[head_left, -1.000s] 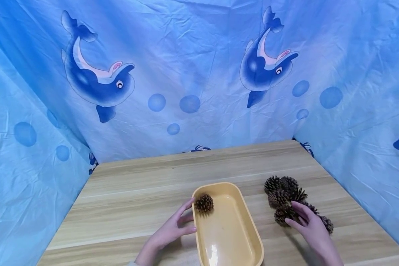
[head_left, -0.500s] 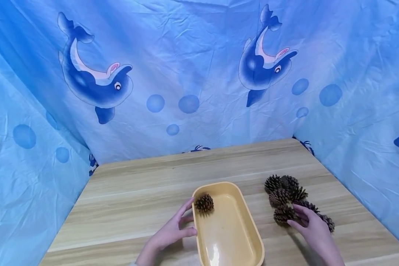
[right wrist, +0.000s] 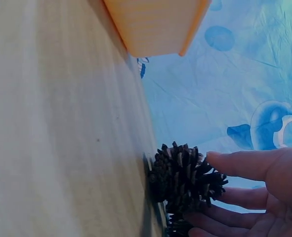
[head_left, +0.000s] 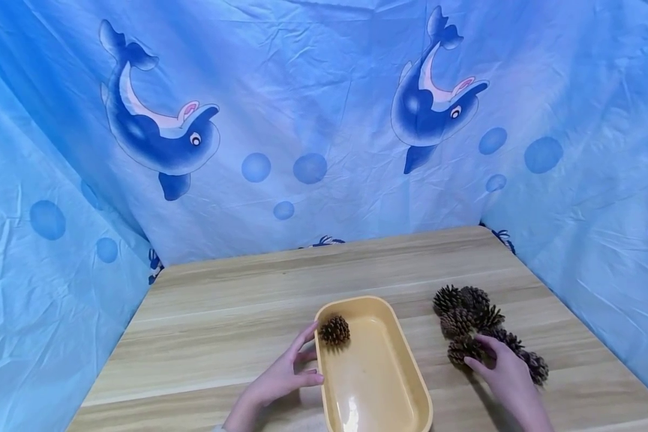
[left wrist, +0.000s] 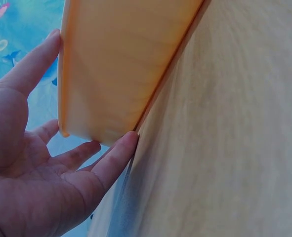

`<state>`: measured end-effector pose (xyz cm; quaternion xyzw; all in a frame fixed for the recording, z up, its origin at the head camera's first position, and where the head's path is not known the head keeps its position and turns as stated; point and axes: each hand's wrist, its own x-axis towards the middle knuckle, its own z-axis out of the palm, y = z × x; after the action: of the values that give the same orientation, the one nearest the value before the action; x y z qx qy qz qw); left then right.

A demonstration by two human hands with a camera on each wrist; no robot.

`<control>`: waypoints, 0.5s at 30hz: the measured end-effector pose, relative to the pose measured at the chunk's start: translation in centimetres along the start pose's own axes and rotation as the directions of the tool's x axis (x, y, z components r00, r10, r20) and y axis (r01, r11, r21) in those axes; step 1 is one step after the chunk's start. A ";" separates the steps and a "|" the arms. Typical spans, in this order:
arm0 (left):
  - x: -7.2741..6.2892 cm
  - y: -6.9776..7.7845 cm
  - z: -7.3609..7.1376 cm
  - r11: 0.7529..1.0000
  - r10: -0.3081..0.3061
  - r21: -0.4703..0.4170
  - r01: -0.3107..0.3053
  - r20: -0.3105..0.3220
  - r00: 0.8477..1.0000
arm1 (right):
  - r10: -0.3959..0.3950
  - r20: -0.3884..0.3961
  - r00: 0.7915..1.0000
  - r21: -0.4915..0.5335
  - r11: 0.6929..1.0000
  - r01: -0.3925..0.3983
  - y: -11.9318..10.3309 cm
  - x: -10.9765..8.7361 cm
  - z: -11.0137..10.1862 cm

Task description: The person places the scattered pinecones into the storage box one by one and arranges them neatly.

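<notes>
In the head view, the left hand (head_left: 281,378) rests its spread, nearly straight fingers against the left side of a yellow tray (head_left: 405,354). The left wrist view shows those fingertips touching the tray wall (left wrist: 116,64) from outside. One brown pine cone (head_left: 335,331) lies inside, in the tray's far left corner. To the right, the right hand (head_left: 502,372) pinches another pine cone (head_left: 462,349) at the near edge of a pile. Seen from the right wrist, the thumb is at one side of that cone (right wrist: 183,175) and the other fingers are around its opposite side.
Several more pine cones (head_left: 467,309) lie heaped behind and beside the right hand. The wood-grain table (head_left: 221,312) carries everything. Blue cloth (head_left: 313,90) printed with dolphins hangs along the back and both sides.
The right hand's fingers have closed in slightly around the near pine cone. The left hand stays at the tray, and the cone inside it has not moved. The head view shifts slightly.
</notes>
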<state>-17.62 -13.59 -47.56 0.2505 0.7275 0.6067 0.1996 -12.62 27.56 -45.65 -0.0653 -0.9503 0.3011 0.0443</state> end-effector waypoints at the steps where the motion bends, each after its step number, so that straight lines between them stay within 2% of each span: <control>1: 0.0 0.0 0.0 1.000 0.000 0.004 0.000 0.000 1.000 | 0.007 0.003 1.000 0.000 1.000 -0.007 0.0 0.0 0.0; 6: -0.1 0.0 0.1 1.000 0.001 -0.003 -0.001 0.006 1.000 | 0.048 0.023 0.999 0.035 0.998 -0.049 0.0 0.1 0.1; 15: -0.2 0.2 0.2 1.000 -0.009 -0.011 0.008 -0.010 1.000 | 0.049 0.042 0.998 0.088 0.995 -0.052 0.0 0.2 0.4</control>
<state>-17.33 -13.59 -47.44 0.2434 0.7262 0.6111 0.2000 -12.85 27.34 -46.00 -0.0813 -0.9348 0.3452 0.0208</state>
